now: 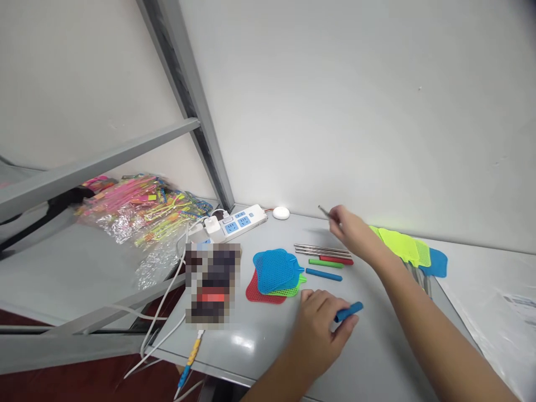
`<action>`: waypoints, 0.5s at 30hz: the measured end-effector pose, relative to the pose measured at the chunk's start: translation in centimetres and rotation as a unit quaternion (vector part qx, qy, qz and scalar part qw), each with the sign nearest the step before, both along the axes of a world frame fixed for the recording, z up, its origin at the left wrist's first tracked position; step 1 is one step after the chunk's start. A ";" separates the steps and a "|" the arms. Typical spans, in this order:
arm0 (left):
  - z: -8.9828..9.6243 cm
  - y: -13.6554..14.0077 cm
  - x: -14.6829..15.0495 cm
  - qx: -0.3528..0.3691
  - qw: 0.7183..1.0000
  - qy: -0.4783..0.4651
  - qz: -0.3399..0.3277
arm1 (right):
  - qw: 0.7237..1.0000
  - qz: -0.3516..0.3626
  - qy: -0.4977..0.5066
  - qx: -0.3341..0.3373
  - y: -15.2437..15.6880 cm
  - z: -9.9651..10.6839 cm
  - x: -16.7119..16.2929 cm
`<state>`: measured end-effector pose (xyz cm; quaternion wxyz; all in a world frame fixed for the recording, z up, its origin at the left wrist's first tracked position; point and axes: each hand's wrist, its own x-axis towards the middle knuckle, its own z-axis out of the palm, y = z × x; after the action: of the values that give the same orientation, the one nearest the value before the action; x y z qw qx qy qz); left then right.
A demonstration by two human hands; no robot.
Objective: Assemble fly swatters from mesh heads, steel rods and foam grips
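Note:
Close to the table's front, my left hand (320,321) pinches a short blue handle (349,311) between thumb and fingers. My right hand (349,228), raised near the wall, grips a thin metal rod (324,212); most of its length is hidden by the hand. Several metal rods (320,250) lie side by side on the table below it. Beside them are a red handle (337,260), a green handle (325,263) and a blue handle (324,274). Left of these, mesh fly swatter heads overlap: blue (276,271) on top, green (295,289) and red (255,293) beneath.
Yellow-green swatter heads (400,245) and a blue one (438,262) lie at right beside a white plastic sheet (494,301). A power strip (243,220), white puck (281,213), pixelated object (213,285) and cables occupy the left. Beyond the metal frame (195,106) sit bagged colourful items (142,206).

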<state>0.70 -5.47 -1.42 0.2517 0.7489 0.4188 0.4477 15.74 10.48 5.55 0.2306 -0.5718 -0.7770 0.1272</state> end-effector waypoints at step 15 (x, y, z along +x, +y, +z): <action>-0.5 0.6 0.6 -0.080 0.988 0.104 -0.086 | 0.671 0.010 0.740 -0.050 -14.5 3.0 -1.1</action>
<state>1.26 -4.83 -1.92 0.3031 0.8025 0.4108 0.3089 14.68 -3.98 8.58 0.6995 -0.2934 -0.3502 0.5496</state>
